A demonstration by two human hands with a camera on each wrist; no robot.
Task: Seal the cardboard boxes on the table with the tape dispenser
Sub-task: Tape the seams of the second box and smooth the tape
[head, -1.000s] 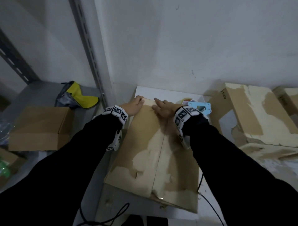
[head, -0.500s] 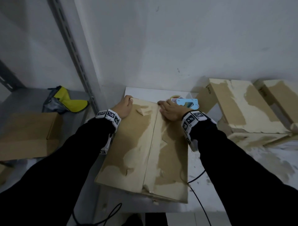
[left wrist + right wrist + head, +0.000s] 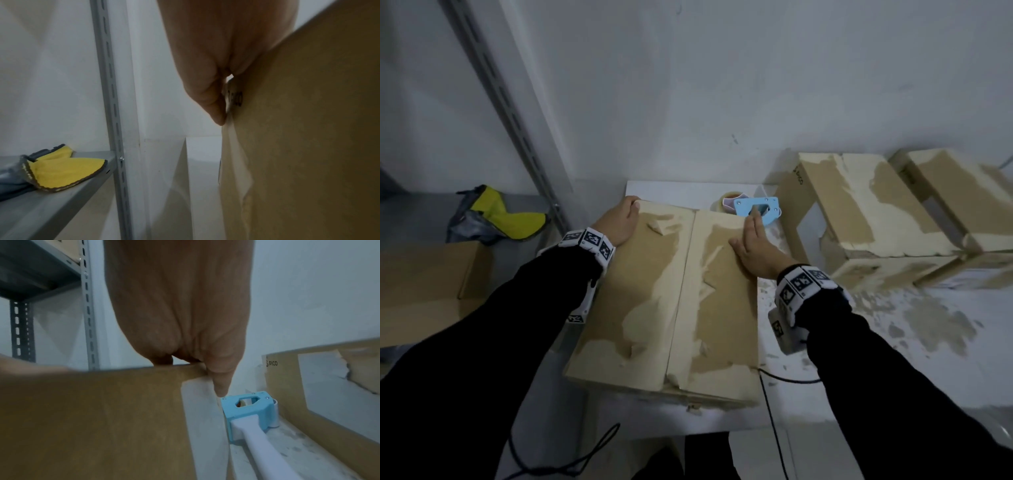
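Observation:
A worn cardboard box (image 3: 654,301) lies on the white table (image 3: 893,359), both top flaps down and meeting at a middle seam. My left hand (image 3: 619,219) holds its far left corner, palm on top, fingers bent down over the side (image 3: 213,104). My right hand (image 3: 751,240) lies flat on the right flap with straight fingers. One fingertip (image 3: 220,389) reaches the light blue tape dispenser (image 3: 756,209), which lies on the table just beyond the box's far right corner, white handle (image 3: 263,451) toward me. In the right wrist view the box (image 3: 102,418) fills the lower left.
Two more worn boxes (image 3: 859,212) (image 3: 962,192) stand at the back right against the wall. A metal shelf upright (image 3: 517,102) rises at the left, with a yellow cloth (image 3: 506,216) and a brown box (image 3: 421,284) on the shelf. A black cable (image 3: 774,394) hangs off the table's front.
My right hand has slid from the far edge near the seam to the right, its fingers now stretched to the dispenser. My left hand stays on the far left corner.

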